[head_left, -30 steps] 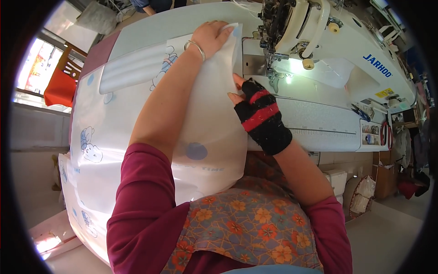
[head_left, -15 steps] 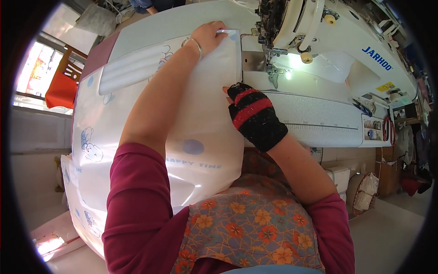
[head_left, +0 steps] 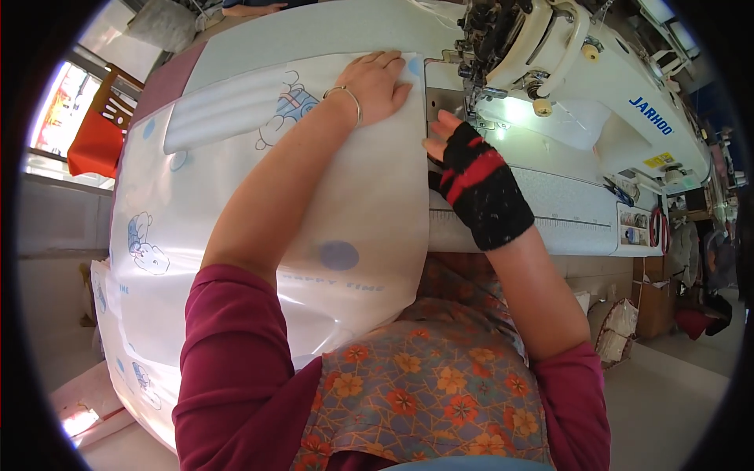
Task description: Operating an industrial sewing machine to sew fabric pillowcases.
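One white printed sheet (head_left: 208, 200) covers the desk (head_left: 275, 41), nine o'clock. My two hands: left hand (head_left: 375, 88), spread on it, twelve; gloved right hand (head_left: 485, 187), fingers parted, two. One tray (head_left: 620, 228), three o'clock, holds small items.

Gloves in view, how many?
1: the black-and-red fingerless glove on the right hand, by the white sheet's right edge. The left hand, lying on the sheet, is ungloved. Others could be hidden in background clutter.

Left forearm (head_left: 275, 196) hides part of the white sheet (head_left: 377, 196) (the sewing machine (head_left: 628, 102) is cut off above).
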The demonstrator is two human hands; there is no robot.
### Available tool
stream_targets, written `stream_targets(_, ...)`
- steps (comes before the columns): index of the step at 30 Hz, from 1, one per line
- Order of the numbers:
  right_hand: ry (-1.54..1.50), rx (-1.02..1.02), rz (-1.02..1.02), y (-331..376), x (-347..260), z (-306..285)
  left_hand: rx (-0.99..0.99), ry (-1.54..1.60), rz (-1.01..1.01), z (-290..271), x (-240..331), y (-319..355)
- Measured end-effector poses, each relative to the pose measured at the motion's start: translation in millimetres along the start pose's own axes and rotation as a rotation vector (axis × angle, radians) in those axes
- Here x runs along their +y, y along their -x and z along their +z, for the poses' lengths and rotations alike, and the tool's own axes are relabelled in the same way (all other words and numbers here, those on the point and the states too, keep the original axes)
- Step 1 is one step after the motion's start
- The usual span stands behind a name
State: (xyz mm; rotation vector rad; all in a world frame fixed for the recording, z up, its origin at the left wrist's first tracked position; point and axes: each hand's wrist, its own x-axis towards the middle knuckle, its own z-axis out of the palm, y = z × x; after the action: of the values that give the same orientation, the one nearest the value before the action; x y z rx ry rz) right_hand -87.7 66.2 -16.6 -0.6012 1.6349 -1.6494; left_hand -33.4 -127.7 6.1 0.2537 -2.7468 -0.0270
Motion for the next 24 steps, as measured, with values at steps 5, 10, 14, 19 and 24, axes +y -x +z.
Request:
stream_targets(5, -0.836, -0.246, 0.414, 2.7, -25.8, 13.3, -0.032, 0.027, -0.026, 3.7, -8.9, 8.8)
stream_targets(10, -0.011, -0.502, -0.037, 60.8, 15.4, 18.5, -0.012, 0.022, -0.022, 1.2, 2.2, 12.2)
stream_targets(14, -0.1, -0.476, 0.485, 125.0, -16.1, 26.5, -0.021, 0.05, 0.003, -2.2, 30.4, 31.0)
stream_targets(19, -0.022, -0.617, 0.209, 172.4, 27.8, -22.2, 0.024, 0.044, 0.116, -10.6, 102.0, 55.7)
stream_targets(24, -0.181, -0.658, 0.394, 172.8, 23.1, -36.5, -0.016, -0.013, 0.049, -9.4, 114.4, 51.5)
